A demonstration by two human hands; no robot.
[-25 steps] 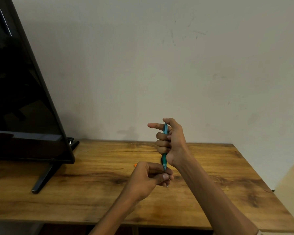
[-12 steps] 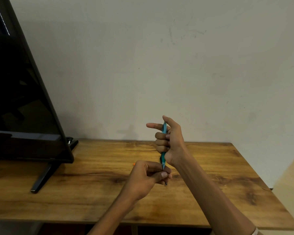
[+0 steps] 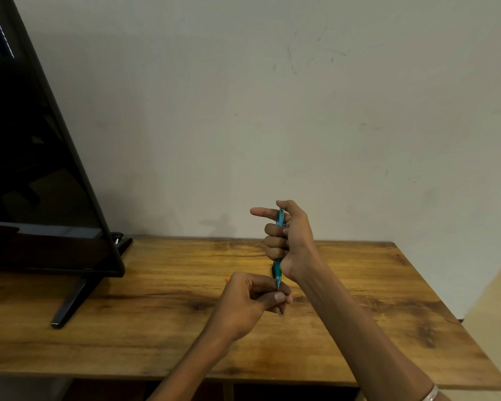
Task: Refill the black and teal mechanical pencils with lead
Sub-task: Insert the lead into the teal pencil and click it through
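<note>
Gripping the light, slim teal pencil [image 3: 278, 264] mid-barrel, your right hand [image 3: 289, 241] steadies it; your left hand [image 3: 252, 299] pinches, seemingly, brittle lead.

Teal mechanical pencil [image 3: 278, 267] upright, tip down, dark pencil tip [image 3: 281, 312] poking out just below

Single view only, head cam, so you have no second angle to cross-check. It sits on your head, wide-angle, facing forward and pitched slightly down. The wall [image 3: 301, 111] fills the upper half, and the wooden counter [image 3: 156, 328] runs across the lower half with its near edge in frame. A TV screen [image 3: 35, 169] is cropped at the left edge. Both of your forearms enter from the bottom, close to the lens, and meet near frame centre.
</note>
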